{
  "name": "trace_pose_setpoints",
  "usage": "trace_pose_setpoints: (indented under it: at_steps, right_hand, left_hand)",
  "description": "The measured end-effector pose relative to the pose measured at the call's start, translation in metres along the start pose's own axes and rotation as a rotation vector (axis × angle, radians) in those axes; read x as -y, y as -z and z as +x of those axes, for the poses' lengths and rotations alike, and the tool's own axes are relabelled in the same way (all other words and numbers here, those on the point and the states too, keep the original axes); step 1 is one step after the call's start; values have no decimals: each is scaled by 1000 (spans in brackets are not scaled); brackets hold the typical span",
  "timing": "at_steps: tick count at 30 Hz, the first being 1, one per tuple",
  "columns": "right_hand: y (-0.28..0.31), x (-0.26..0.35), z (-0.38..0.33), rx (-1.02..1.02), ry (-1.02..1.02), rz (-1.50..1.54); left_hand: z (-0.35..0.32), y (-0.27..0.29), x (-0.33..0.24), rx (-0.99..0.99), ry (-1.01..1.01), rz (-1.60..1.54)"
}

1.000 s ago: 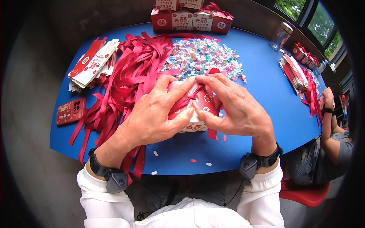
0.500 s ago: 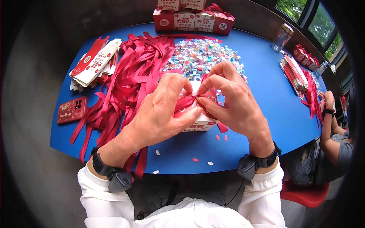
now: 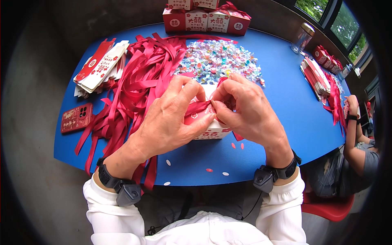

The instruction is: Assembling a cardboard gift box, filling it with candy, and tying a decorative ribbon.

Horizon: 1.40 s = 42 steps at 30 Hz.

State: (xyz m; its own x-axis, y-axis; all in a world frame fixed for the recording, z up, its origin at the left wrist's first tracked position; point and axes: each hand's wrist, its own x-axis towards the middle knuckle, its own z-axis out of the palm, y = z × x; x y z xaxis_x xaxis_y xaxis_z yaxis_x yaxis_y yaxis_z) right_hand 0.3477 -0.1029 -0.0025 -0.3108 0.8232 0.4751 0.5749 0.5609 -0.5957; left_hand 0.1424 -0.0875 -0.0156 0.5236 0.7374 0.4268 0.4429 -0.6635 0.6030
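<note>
A small white and red gift box [image 3: 212, 133] stands in front of me near the table's front edge, with a red ribbon [image 3: 197, 107] gathered at its top. My right hand [image 3: 252, 112] pinches the ribbon between thumb and forefinger just over the middle of the lid. From the left, my left hand [image 3: 168, 112] curls around the ribbon's other side, its thumb lying along the lid. Its lower fingers are hidden, and so is part of the knot. One ribbon end hangs down the box's right side.
Left lie a heap of red ribbons [image 3: 141, 77], flat folded cartons [image 3: 102, 67] and a red phone [image 3: 76, 117]. Behind the box spreads a pile of wrapped candies [image 3: 220, 61]. Finished boxes [image 3: 206, 21] stand at the back. A co-worker's arm [image 3: 354, 143] is at right.
My left forefinger has drawn back slightly from the knot. The right fingers remain pinched on the ribbon, and the box has stayed nearly in place.
</note>
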Motion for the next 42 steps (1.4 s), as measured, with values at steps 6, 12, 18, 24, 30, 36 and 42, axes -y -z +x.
trace_pose_setpoints:
  at_steps: [6,12,18,24,30,36,42]
  right_hand:
    - [4,-2,0,12,-22,35]
    - [6,-4,2,48,-52,38]
    - [11,-1,3,101,-49,20]
    - [18,-7,-2,162,45,-106]
    - [17,-5,-3,174,70,-125]
    - [15,-3,-3,151,39,-173]
    - [18,-6,0,161,94,-115]
  left_hand:
    - [0,1,-1,0,5,-3]
    - [2,-3,5,-115,-102,-28]
    - [3,5,6,-67,-88,-51]
    - [2,5,5,45,-72,-28]
    - [1,6,5,35,-37,-70]
    - [2,6,8,53,-48,-74]
    - [2,5,7,27,-33,-117]
